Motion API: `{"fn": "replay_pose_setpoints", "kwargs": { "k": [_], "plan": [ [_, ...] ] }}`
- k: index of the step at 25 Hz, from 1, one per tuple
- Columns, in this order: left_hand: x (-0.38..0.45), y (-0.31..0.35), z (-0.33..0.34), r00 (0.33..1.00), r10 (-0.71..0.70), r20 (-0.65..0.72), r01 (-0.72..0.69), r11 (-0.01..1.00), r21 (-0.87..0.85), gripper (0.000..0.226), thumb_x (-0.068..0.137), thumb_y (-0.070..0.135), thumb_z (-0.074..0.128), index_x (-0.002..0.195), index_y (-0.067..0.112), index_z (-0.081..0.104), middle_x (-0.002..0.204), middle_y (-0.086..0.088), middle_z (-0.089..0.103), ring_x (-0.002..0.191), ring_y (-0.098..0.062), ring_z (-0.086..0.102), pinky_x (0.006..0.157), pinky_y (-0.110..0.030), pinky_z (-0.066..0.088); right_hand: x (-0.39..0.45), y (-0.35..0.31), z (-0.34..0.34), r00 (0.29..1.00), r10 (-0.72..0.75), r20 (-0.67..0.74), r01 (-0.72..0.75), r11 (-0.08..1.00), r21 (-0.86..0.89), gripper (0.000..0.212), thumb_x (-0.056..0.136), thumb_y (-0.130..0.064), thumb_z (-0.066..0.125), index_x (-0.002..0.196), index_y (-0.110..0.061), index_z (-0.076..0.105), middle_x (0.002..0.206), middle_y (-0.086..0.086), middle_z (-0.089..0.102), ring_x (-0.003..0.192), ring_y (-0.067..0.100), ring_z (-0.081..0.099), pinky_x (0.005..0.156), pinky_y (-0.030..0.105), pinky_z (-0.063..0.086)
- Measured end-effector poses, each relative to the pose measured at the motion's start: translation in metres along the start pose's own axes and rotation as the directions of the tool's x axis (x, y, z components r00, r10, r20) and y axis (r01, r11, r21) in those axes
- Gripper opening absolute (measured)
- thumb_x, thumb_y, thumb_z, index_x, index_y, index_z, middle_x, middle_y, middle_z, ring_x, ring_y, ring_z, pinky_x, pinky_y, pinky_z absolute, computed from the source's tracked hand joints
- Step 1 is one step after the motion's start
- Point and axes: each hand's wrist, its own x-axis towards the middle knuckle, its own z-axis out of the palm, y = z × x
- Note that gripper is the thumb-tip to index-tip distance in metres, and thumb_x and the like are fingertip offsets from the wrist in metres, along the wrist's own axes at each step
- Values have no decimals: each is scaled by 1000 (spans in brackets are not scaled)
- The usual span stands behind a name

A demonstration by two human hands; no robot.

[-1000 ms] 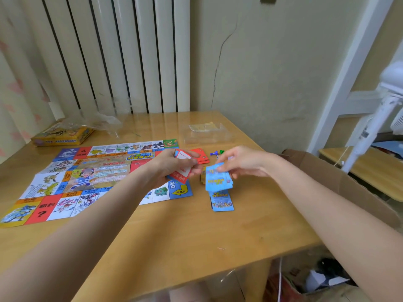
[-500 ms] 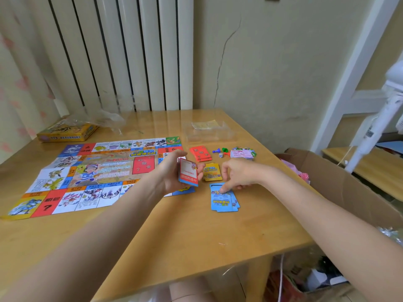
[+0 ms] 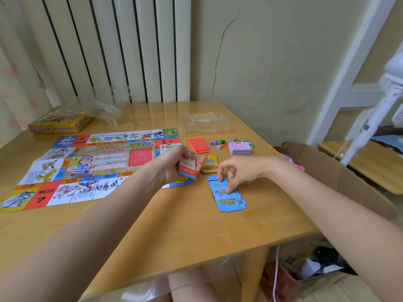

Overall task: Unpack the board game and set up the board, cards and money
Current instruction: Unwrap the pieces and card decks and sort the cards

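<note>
Holding one small deck (image 3: pixel 187 168) upright in our left hand (image 3: pixel 172 165), we press the right hand's (image 3: pixel 242 173) fingertips on the blue pile (image 3: pixel 229 198) — glossy rectangles, fanned. Four other stacks lie flat beside the paper board (image 3: pixel 87 164) — red (image 3: pixel 197 145), yellow (image 3: pixel 209 164), pink (image 3: pixel 240 148).

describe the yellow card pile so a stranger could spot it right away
Start at the unfolded game board on the wooden table and look just past its right edge. The yellow card pile lies there, between the red pile behind it and the blue pile in front. It is the only yellow one.
</note>
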Motion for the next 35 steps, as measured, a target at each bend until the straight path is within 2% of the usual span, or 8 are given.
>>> {"fn": "replay_pose_setpoints", "kwargs": {
  "k": [5, 9, 12, 18, 22, 27, 31, 35],
  "plan": [
    [-2, 2, -2, 999, 0, 34, 0, 1000, 5, 10, 90, 6, 33, 94, 4, 42, 97, -22, 66, 64, -23, 66, 58, -29, 55, -3, -5, -1, 1000, 0, -21, 1, 999, 41, 23, 79, -11, 73, 95, -13, 57, 63, 0, 55, 39, 6, 41, 38, 17, 32],
    [0, 2, -2, 998, 10, 66, -10, 1000, -8, 44, 94, 44, 40, 87, 5, 59, 79, -14, 68, 66, -23, 62, 72, -33, 47, 2, -24, -12, 954, -10, -300, 106, 947, 304, 26, 82, -37, 68, 93, -14, 61, 79, 3, 59, 55, 14, 47, 41, 20, 36],
    [6, 1, 4, 996, 62, 69, -64, 998, 20, 53, 94, 51, 34, 82, 9, 64, 67, -6, 68, 60, -19, 64, 70, -31, 46, 11, -40, -7, 968, 37, -250, 76, 902, 425, 35, 84, -45, 62, 90, -11, 64, 83, 0, 62, 54, 13, 49, 40, 18, 37],
    [5, 13, 2, 945, 86, 315, -96, 995, 15, 33, 92, 5, 27, 111, -1, 53, 101, -19, 63, 84, -30, 64, 76, -41, 55, 33, -31, -9, 867, 181, -464, 161, 779, 606, 17, 79, -17, 73, 90, -7, 64, 65, 1, 53, 49, 9, 39, 34, 15, 27],
    [14, 17, -8, 977, 132, 167, -140, 989, 39, 24, 93, -8, 33, 101, -1, 55, 80, -17, 71, 65, -25, 71, 57, -35, 59, 47, -24, -21, 759, 304, -576, 297, 626, 721, 9, 82, -9, 68, 81, -12, 60, 65, 2, 48, 46, 8, 34, 35, 17, 25],
    [41, 36, -30, 986, 144, -84, -126, 974, 187, 18, 93, -3, 43, 107, 4, 52, 76, -11, 69, 61, -18, 68, 47, -28, 54, 73, -18, -41, 792, 293, -536, 420, 375, 826, 17, 87, 3, 49, 76, 0, 62, 72, 11, 59, 60, 15, 50, 53, 18, 50],
    [60, 38, -34, 982, 135, -128, -112, 978, 176, 21, 90, -3, 51, 110, 5, 53, 92, -15, 66, 71, -22, 66, 51, -32, 57, 104, -12, -38, 734, 257, -629, 183, 817, 547, 20, 80, 0, 67, 67, -12, 58, 62, 3, 55, 50, 12, 49, 50, 15, 44],
    [66, 36, -36, 978, 148, -145, -121, 977, 178, 12, 90, -4, 52, 95, 6, 54, 88, -14, 64, 67, -22, 65, 45, -30, 56, 122, -13, -32, 771, 152, -618, 53, 952, 301, 24, 78, -5, 71, 85, -14, 50, 68, -2, 55, 48, 6, 51, 51, 15, 39]
  ]
}}
